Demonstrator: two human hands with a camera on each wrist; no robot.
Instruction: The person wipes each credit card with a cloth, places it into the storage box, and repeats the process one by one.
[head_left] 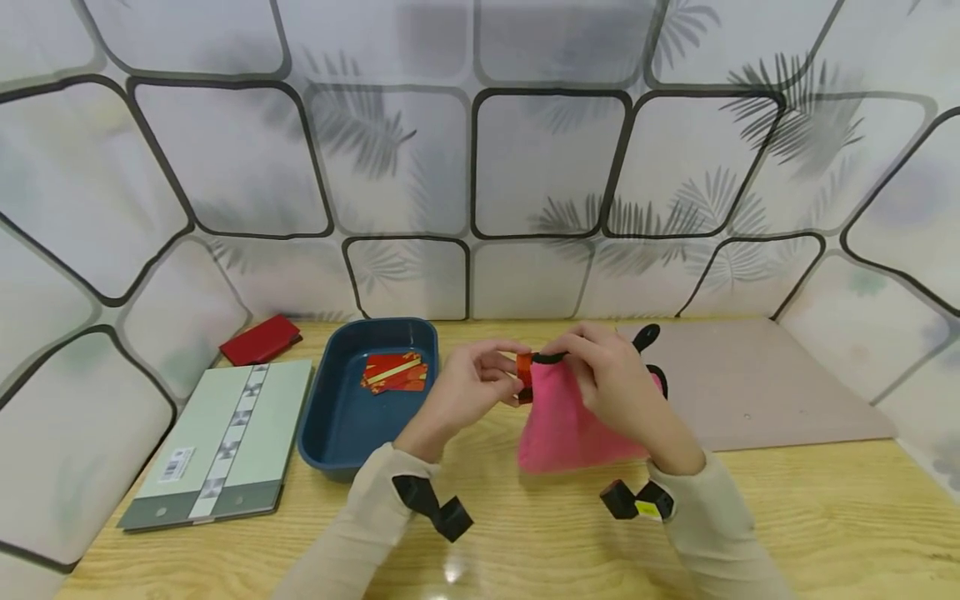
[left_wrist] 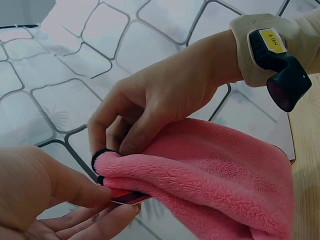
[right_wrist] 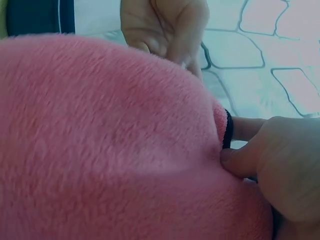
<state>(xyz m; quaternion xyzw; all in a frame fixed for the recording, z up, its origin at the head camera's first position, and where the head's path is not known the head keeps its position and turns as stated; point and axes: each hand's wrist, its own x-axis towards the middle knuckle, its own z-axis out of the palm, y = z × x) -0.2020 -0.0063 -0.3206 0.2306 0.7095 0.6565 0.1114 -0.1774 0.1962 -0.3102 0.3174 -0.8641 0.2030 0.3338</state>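
Note:
A pink fleece pouch [head_left: 570,429] with a black-trimmed mouth is held up over the wooden table in the head view. My right hand [head_left: 618,387] pinches the trimmed edge between thumb and fingers, plain in the right wrist view. From the other side, my left hand [head_left: 476,385] pinches a flat red card-like piece [left_wrist: 129,196] at the pouch's mouth. Part of that red piece is hidden by the pink fabric [left_wrist: 210,165] in the left wrist view. A black cord end [head_left: 647,337] sticks out behind my right hand.
Left of the hands stands a dark blue tray [head_left: 352,437] with several red-and-gold packets [head_left: 393,372] inside. Beyond it lie a pale green folder [head_left: 198,450] and a dark red wallet-like item [head_left: 260,340]. A beige-pink board [head_left: 772,383] lies at right, with a patterned wall [head_left: 551,167] behind.

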